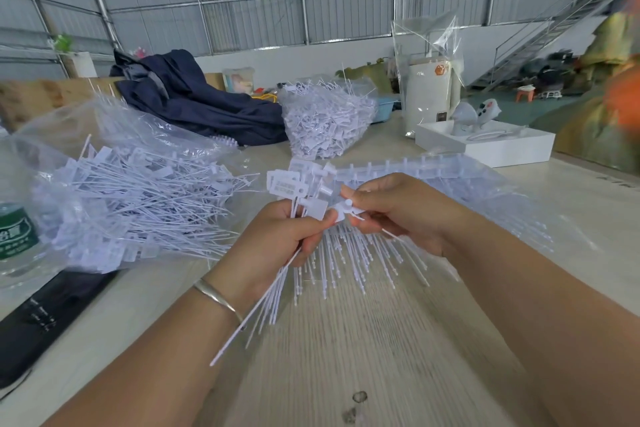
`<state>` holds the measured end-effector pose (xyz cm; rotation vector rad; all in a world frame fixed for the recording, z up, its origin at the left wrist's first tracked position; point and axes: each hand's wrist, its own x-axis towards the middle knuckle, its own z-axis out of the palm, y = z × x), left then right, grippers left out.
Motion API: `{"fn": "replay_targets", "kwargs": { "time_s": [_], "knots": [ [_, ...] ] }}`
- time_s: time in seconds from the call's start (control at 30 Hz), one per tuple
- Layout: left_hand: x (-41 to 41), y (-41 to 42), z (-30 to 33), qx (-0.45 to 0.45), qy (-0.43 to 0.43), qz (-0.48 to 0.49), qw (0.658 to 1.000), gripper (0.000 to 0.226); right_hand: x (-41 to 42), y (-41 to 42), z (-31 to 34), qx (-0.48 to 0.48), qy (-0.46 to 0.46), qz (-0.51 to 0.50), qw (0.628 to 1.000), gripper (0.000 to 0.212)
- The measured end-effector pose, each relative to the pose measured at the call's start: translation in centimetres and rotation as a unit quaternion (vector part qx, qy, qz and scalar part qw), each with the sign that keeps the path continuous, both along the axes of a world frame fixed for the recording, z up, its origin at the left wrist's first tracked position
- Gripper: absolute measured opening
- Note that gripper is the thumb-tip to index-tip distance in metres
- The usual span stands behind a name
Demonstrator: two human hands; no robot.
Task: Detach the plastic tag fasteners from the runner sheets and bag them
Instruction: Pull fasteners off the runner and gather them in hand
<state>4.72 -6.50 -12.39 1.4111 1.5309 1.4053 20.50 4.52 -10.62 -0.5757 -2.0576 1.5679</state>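
We note nearest the lens the two bare forearms, the left one bearing a thin bracelet (218, 298), reaching over the pale wooden table (363, 357). The left hand (273, 246) is curled round a bundle of detached fasteners (301, 191), tag heads upward, tails slanting down towards us. The right hand (398, 215) pinches a single fastener (348, 210) between thumb and fingers, just beside the left thumb. Directly behind and beneath both hands lies the runner sheet (433, 180), its row of tags along the far edge and its tails fanned towards us on the table. Left of the hands, an open clear bag (114, 135) holds a heap of loose fasteners (138, 198); a water bottle (15, 229) and a flat black case (48, 319) sit at the left edge. Further back we record a second filled bag (325, 118), a dark blue garment (194, 97), a white tray (485, 146) and a white appliance (429, 94) behind an upright clear bag
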Motion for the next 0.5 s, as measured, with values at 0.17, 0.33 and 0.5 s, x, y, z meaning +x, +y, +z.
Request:
{"fn": "replay_targets", "kwargs": {
  "time_s": [0.17, 0.33, 0.5],
  "knots": [
    [-0.8, -0.3, -0.6, -0.046, 0.126, 0.019, 0.991, 0.035, 2.2, 1.2, 1.2, 0.06, -0.046, -0.039, 0.996, 0.044],
    [-2.0, -0.3, -0.7, -0.055, 0.048, 0.06, 0.996, 0.039, 3.4, 3.9, 0.7, -0.053, 0.025, -0.18, 0.982, 0.023],
    [-1.3, 0.0, -0.7, -0.039, -0.077, 0.045, 0.995, 0.031, 1.9, 3.1, 0.2, -0.233, 0.101, -0.108, 0.961, 0.03]
  ]
}}
